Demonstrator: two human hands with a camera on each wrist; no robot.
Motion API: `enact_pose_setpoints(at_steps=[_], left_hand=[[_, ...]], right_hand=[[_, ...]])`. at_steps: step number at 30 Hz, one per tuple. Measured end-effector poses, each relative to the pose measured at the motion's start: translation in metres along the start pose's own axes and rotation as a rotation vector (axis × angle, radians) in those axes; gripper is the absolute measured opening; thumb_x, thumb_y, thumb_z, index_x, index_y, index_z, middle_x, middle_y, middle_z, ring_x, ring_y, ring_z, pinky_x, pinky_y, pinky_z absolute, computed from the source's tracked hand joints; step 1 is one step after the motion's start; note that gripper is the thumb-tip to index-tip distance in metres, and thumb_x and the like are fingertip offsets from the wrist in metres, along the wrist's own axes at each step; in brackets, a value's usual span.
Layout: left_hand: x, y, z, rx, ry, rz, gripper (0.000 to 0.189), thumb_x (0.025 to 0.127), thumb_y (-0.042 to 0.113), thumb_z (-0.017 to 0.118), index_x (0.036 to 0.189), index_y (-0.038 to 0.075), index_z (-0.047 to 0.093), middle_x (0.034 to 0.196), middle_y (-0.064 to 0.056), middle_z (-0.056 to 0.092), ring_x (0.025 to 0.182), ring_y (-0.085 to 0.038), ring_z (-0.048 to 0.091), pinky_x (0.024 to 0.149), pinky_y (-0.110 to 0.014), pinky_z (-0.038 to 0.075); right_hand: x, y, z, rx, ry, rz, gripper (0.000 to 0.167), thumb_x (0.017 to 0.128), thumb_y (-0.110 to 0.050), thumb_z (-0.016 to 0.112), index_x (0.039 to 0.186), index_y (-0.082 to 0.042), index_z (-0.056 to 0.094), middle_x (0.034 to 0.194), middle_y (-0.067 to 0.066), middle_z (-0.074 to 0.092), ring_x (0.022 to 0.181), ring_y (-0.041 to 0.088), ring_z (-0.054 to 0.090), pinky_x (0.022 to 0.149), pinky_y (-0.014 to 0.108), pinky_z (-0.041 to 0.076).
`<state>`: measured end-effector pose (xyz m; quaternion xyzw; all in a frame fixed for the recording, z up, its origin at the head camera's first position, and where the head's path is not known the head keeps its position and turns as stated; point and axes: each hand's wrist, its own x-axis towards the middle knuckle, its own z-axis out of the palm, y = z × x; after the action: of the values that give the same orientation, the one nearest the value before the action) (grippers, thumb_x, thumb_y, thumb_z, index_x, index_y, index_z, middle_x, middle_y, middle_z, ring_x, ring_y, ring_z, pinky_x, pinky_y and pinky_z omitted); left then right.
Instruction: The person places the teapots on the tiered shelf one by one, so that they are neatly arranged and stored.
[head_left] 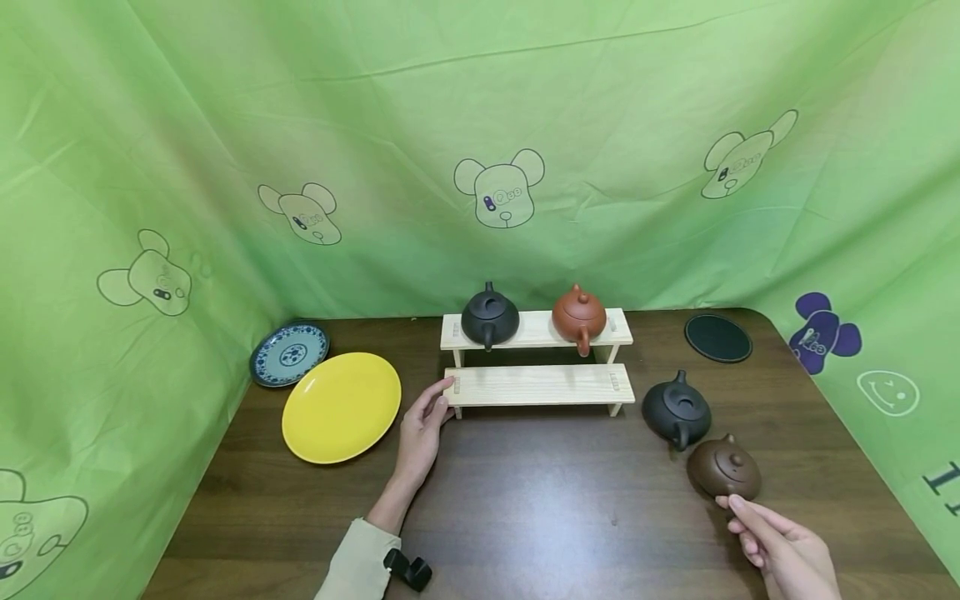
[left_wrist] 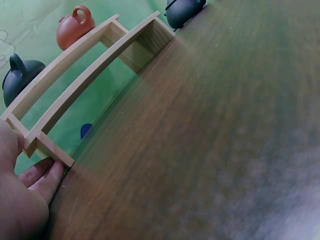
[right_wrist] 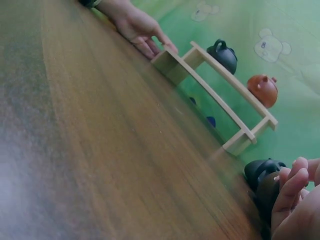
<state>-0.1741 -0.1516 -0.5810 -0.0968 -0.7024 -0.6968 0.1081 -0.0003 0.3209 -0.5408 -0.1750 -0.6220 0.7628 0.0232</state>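
My left hand [head_left: 422, 433] grips the left end of the lower step of a two-step light wooden rack [head_left: 536, 385]. In the left wrist view, its fingers [left_wrist: 45, 182] reach round the short end leg. My right hand [head_left: 783, 546] pinches the near side of a dark brown teapot [head_left: 723, 468], where the handle is hidden by the fingers. Just behind that pot sits a black teapot [head_left: 677, 410] on the table. On the upper step stand another black teapot [head_left: 490, 318] at left and a reddish-orange teapot [head_left: 579, 317] at right.
A yellow plate [head_left: 341, 408] lies left of the rack, beside a blue patterned plate [head_left: 290, 354]. At the back right is a dark oval mat [head_left: 717, 337]. Green printed cloth [head_left: 405, 167] hangs round the brown table [head_left: 540, 500].
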Motion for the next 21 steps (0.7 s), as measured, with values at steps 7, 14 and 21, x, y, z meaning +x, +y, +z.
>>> enact_pose_setpoints(at_steps=[7,14,21], left_hand=[[-0.002,0.003,0.002,-0.008,-0.001,0.042,0.034,0.116,0.017,0.061,0.147,0.008,0.071,0.15,-0.011,0.069,0.131,-0.014,0.068,0.1,-0.031,0.065],[0.002,-0.011,-0.002,-0.011,-0.001,-0.008,0.034,0.116,0.017,0.062,0.147,0.012,0.072,0.151,-0.007,0.069,0.132,-0.014,0.068,0.102,-0.031,0.064],[0.003,-0.011,-0.003,-0.004,-0.001,-0.115,0.034,0.116,0.022,0.062,0.149,0.018,0.071,0.155,-0.002,0.067,0.137,-0.018,0.066,0.107,-0.033,0.062]], right_hand=[[-0.001,-0.004,-0.002,0.082,0.014,-0.025,0.031,0.111,-0.001,0.064,0.103,-0.014,0.091,0.087,-0.006,0.08,0.063,0.001,0.057,0.047,0.021,0.038],[-0.002,-0.012,-0.002,0.143,0.018,-0.095,0.033,0.111,0.003,0.062,0.101,-0.008,0.091,0.083,-0.004,0.08,0.056,0.001,0.053,0.055,0.038,0.012],[-0.006,-0.018,-0.003,0.244,-0.021,-0.176,0.035,0.111,0.01,0.056,0.106,-0.001,0.089,0.095,0.0,0.084,0.055,0.005,0.05,0.052,0.035,0.011]])
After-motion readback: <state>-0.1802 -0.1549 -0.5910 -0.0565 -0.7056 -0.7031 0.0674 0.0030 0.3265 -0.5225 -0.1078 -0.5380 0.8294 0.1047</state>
